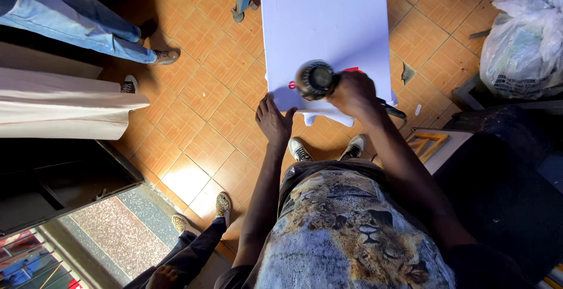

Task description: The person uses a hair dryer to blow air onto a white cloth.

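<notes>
The right hand wraps closed around the grip of a heat gun, whose round rear end faces up at the camera; its long axis runs roughly straight down, nozzle aimed at the white sheet beneath. The left hand, at about eight o'clock from the tool, lies flat with fingers pressed together on the sheet's near edge. The sheet's long axis runs from six to twelve o'clock, away from the person. The work looks early: a small red mark shows beside the tool near the close edge, and the far stretch of the sheet shows plain white. Orange floor tiles surround it, with a stuffed plastic bag at two o'clock.
</notes>
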